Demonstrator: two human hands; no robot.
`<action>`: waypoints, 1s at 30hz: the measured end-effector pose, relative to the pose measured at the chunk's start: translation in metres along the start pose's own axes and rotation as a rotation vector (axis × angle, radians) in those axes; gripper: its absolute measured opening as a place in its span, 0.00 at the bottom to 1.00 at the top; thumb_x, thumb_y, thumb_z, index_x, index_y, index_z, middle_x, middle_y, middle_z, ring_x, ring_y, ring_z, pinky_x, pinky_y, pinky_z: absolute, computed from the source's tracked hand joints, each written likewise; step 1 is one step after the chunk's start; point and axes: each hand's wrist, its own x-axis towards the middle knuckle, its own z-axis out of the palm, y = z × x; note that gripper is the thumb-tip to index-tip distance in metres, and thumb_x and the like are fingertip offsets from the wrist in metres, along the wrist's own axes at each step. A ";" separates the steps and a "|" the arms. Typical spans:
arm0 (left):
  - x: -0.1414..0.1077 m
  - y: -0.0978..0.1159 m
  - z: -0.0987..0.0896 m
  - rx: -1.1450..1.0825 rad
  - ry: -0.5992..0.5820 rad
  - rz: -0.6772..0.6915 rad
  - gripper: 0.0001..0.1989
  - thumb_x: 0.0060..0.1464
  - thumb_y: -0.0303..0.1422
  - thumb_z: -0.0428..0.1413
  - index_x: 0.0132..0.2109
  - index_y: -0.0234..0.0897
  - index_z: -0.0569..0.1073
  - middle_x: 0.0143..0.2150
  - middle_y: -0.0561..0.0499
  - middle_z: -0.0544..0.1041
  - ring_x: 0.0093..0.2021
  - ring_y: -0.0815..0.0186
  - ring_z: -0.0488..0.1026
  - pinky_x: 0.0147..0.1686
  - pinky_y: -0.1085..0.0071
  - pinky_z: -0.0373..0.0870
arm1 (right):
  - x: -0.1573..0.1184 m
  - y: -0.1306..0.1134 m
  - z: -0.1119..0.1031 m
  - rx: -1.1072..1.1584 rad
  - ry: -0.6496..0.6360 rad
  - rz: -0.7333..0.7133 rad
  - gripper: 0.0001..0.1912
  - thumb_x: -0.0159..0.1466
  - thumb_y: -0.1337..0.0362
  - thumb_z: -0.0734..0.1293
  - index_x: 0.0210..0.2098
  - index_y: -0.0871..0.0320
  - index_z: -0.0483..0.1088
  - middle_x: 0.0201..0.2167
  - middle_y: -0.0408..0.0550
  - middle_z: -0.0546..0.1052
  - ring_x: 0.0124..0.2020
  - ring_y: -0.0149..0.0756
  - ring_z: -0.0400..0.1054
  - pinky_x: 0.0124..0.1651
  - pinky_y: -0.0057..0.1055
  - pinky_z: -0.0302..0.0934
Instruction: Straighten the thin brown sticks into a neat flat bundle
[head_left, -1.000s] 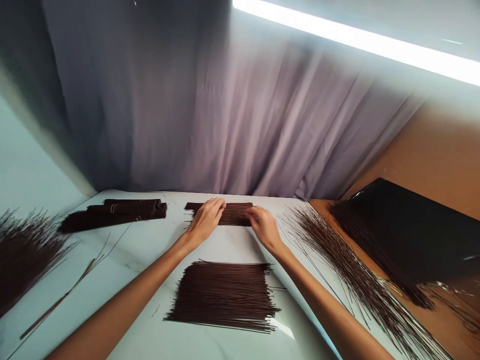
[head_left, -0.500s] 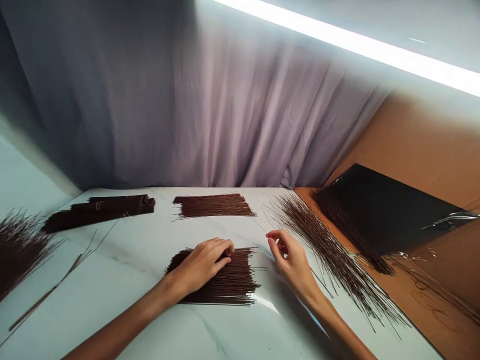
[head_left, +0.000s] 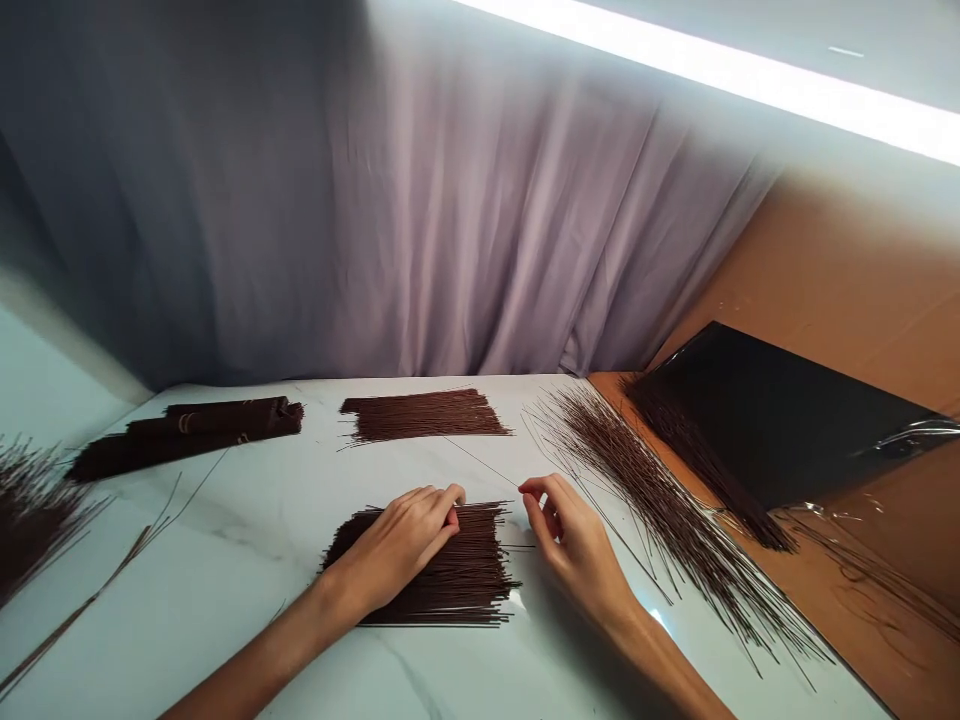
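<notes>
My left hand (head_left: 416, 530) rests on a flat layer of thin dark-brown sticks (head_left: 476, 570). Its fingers are curled and pressed together, and whatever they hold, if anything, is hidden. Just right of that layer, my right hand (head_left: 574, 530) pinches the end of one thin stick (head_left: 484, 463) between thumb and fingertip. This stick slants up and left from the pinch toward a second flat layer of sticks (head_left: 424, 415) farther back on the table.
A loose heap of sticks (head_left: 660, 510) lies along the white table's (head_left: 247, 590) right side. At the back left are dark stick bundles (head_left: 217, 422), with a bushy heap (head_left: 37, 520) at the left edge. A black sheet (head_left: 772, 420) lies beyond the table's right edge.
My right hand has shifted slightly left and down, with the pinched stick now showing as a longer line. My left hand stays on the layer, fingers still curled. The view has shifted a little.
</notes>
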 end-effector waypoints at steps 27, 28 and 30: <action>0.010 0.033 -0.046 -1.047 0.306 -0.327 0.13 0.64 0.44 0.57 0.39 0.39 0.68 0.33 0.55 0.68 0.29 0.71 0.62 0.25 0.77 0.58 | -0.019 -0.029 0.030 0.094 0.226 -0.257 0.09 0.74 0.69 0.58 0.50 0.56 0.68 0.34 0.46 0.75 0.27 0.31 0.71 0.24 0.24 0.63; 0.011 0.034 -0.046 -1.067 0.311 -0.350 0.14 0.63 0.44 0.58 0.38 0.38 0.69 0.32 0.55 0.69 0.27 0.72 0.60 0.26 0.77 0.57 | -0.019 -0.028 0.031 0.066 0.228 -0.269 0.10 0.74 0.69 0.58 0.50 0.56 0.68 0.33 0.46 0.74 0.26 0.30 0.70 0.23 0.24 0.62; 0.013 0.035 -0.045 -1.087 0.324 -0.383 0.17 0.60 0.46 0.60 0.36 0.36 0.71 0.33 0.54 0.71 0.26 0.74 0.58 0.26 0.77 0.57 | -0.018 -0.027 0.033 0.001 0.237 -0.296 0.10 0.74 0.69 0.57 0.49 0.56 0.67 0.32 0.45 0.74 0.23 0.29 0.69 0.22 0.24 0.60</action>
